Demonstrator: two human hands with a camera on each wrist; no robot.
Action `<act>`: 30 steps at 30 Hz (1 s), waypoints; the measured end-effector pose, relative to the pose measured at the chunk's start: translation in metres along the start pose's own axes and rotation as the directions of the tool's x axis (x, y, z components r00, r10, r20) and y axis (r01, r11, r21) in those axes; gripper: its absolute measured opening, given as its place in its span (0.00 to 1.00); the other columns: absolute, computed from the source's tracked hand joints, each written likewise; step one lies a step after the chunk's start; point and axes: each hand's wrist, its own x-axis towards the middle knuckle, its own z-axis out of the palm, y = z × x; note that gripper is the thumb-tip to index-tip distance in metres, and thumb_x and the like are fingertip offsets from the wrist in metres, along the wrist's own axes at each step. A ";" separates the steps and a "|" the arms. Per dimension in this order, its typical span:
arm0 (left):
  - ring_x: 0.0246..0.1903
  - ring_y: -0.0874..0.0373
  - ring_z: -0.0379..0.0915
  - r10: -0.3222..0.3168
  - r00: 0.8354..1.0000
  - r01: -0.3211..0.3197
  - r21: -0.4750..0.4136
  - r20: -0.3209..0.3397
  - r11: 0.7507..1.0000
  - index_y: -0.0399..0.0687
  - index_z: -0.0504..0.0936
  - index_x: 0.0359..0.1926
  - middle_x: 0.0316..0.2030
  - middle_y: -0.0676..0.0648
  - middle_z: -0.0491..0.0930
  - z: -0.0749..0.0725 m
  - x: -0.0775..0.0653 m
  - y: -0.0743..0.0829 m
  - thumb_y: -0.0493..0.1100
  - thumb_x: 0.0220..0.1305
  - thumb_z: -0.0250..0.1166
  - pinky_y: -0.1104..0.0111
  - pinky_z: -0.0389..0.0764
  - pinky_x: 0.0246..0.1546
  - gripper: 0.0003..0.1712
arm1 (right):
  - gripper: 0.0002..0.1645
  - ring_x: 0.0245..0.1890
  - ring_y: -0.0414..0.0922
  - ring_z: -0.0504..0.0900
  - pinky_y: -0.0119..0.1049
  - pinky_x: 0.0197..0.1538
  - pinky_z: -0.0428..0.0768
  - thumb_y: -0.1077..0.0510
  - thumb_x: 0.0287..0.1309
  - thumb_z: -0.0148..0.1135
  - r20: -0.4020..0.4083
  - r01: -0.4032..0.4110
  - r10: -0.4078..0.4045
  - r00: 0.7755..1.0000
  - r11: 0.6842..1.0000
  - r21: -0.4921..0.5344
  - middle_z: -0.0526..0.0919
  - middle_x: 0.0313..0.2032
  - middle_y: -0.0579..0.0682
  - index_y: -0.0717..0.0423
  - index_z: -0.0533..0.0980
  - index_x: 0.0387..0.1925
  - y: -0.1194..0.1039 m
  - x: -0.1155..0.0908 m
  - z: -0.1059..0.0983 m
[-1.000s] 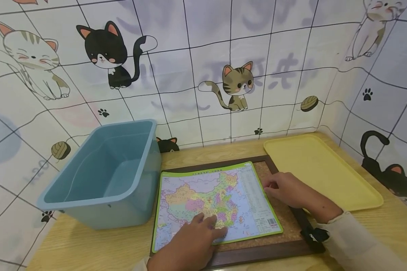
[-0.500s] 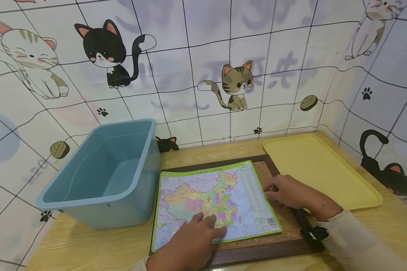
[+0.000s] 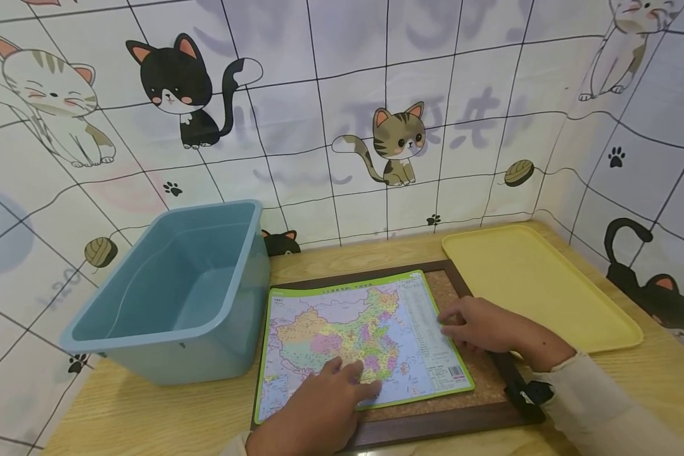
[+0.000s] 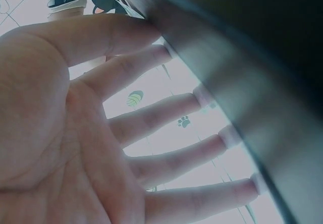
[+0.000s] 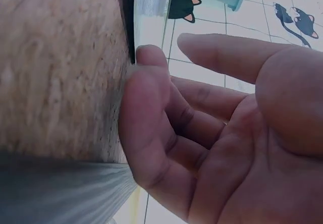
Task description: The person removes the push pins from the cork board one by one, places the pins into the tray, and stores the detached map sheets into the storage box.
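Observation:
A map sheet [image 3: 342, 323] with a bright green border lies on a cork board [image 3: 479, 380] with a dark brown wooden frame. My left hand [image 3: 318, 405] rests on the map's lower part, fingers spread, fingertips on the surface. In the left wrist view, the left hand's palm [image 4: 60, 128] faces the camera, fingertips right at the sheet. At the map's right edge is my right hand [image 3: 484, 324], its fingers bent. The right wrist view shows the right hand's curled fingers [image 5: 151, 118] against the cork and sheet edge, with the thumb apart from them.
A deep blue plastic tub [image 3: 165, 345] stands left of the board on the wooden table [image 3: 125, 405]. To the right, a yellow tray [image 3: 538, 278] lies beside the frame. Behind rises a wall covering [image 3: 296, 120] printed with cats. A black band [image 3: 530, 392] circles the right wrist.
The right hand has shifted slightly downward and left along the map's right edge. My left hand and the map stay in place.

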 end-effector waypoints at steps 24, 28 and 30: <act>0.63 0.46 0.70 -0.009 1.000 0.009 -0.012 0.016 1.000 0.77 0.77 0.62 0.65 0.53 0.74 -0.001 0.001 0.000 0.48 0.65 0.66 0.43 0.81 0.47 0.26 | 0.37 0.18 0.42 0.74 0.32 0.19 0.71 0.55 0.71 0.57 0.082 0.071 -0.085 0.993 0.984 0.167 0.81 0.21 0.51 0.72 0.58 0.71 0.006 0.002 -0.004; 0.58 0.49 0.72 0.002 1.000 -0.002 -0.006 0.016 1.000 0.76 0.78 0.62 0.64 0.53 0.75 -0.001 0.001 0.000 0.48 0.65 0.67 0.48 0.82 0.45 0.26 | 0.35 0.19 0.43 0.75 0.34 0.19 0.73 0.56 0.70 0.58 0.058 0.073 -0.082 0.995 0.988 0.135 0.80 0.20 0.50 0.71 0.60 0.70 0.006 0.002 -0.003; 0.56 0.51 0.72 0.008 1.000 -0.008 -0.003 0.018 1.000 0.76 0.78 0.62 0.64 0.53 0.75 -0.001 0.001 -0.001 0.48 0.65 0.67 0.50 0.83 0.43 0.26 | 0.36 0.19 0.43 0.76 0.35 0.19 0.74 0.56 0.70 0.57 0.054 0.060 -0.066 0.996 0.991 0.119 0.79 0.19 0.50 0.71 0.58 0.71 0.006 0.002 -0.002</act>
